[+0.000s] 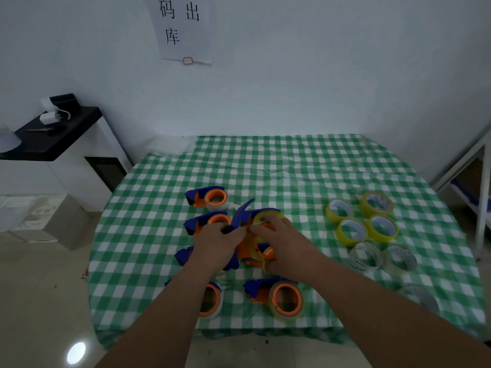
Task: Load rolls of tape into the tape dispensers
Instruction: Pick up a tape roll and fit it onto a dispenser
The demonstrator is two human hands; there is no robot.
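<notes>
A black shelf [57,134] stands at the far left by the wall. On the green-checked tabletop [292,168], blue-and-orange tape dispensers lie in a cluster left of centre — one at the back [207,199], another just behind the left hand [206,221], two at the near edge [212,300] [276,297]. The left hand [219,241] grips the blue flap [240,216] of the dispenser being worked on [247,248], fingers curled round it. The right hand [287,244] pinches the yellow tape roll [265,217] seated on that dispenser. Farther right, well apart, sit four yellow rolls [362,219] — then clear rolls [382,258] nearer the edge.
</notes>
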